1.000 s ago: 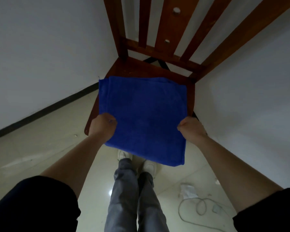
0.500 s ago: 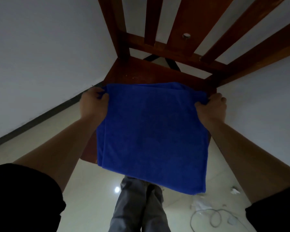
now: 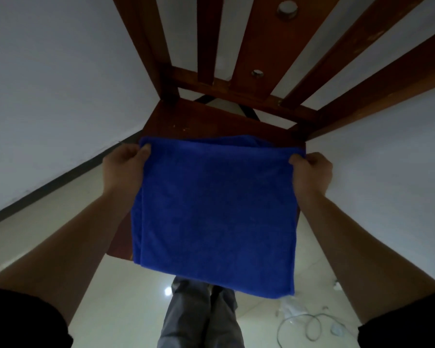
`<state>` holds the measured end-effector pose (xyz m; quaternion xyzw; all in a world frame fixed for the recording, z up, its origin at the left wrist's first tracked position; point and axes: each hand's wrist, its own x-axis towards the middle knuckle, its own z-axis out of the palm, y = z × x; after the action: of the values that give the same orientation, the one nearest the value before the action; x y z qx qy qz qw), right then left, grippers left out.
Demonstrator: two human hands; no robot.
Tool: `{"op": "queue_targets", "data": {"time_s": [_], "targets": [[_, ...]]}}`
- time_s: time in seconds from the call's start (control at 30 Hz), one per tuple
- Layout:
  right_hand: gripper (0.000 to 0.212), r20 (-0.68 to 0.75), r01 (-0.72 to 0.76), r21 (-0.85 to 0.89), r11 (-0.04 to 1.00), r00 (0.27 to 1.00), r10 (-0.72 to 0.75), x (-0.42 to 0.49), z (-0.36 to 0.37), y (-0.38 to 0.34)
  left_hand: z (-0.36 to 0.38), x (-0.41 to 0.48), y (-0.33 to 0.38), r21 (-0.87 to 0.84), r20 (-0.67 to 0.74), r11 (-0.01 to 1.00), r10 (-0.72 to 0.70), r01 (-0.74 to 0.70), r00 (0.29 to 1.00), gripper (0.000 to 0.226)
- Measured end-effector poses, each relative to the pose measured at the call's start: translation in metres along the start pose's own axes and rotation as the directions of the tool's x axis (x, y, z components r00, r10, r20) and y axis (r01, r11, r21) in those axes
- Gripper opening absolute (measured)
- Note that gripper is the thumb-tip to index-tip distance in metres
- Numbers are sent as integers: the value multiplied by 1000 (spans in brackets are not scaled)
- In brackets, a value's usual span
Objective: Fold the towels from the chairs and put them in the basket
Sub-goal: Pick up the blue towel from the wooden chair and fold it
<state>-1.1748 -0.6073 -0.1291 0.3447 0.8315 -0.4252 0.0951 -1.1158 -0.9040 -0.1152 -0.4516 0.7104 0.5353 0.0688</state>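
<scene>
A blue towel (image 3: 216, 212), folded into a rough square with doubled layers, lies over the seat of a brown wooden chair (image 3: 186, 119) and hangs past its front edge. My left hand (image 3: 126, 167) pinches the towel's far left corner. My right hand (image 3: 312, 172) pinches the far right corner. The far edge is stretched between the two hands. No basket is in view.
The chair stands in a corner between two white walls, its slatted back (image 3: 251, 51) rising ahead. My legs in grey trousers (image 3: 201, 320) stand under the towel. A white cable and small items (image 3: 309, 320) lie on the glossy floor at lower right.
Both hands moved from the towel's mid side edges to its far corners and gripped them. The towel's far edge came slightly nearer, baring more of the seat behind it.
</scene>
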Motion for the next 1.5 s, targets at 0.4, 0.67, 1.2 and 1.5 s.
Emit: {"op": "queue_targets", "data": {"time_s": [0.4,0.67,1.2,1.5], "targets": [[30,288,51,-29,998,957,-41,-1,13,-25,-19,8,-8,-170,-175,981,-118,88,977,17],[38,141,36,-18,999,989,-33,12,32,-14,-16,22,-21,-22,-158,993,-116,114,981,17],[18,116,352,-319,880,936,-333,28,23,-18,-19,24,-9,-145,-67,986,-92,82,994,9],[14,47,325,-246,913,945,-324,24,35,-23,-17,30,-5,-13,-64,998,57,-58,996,5]]}}
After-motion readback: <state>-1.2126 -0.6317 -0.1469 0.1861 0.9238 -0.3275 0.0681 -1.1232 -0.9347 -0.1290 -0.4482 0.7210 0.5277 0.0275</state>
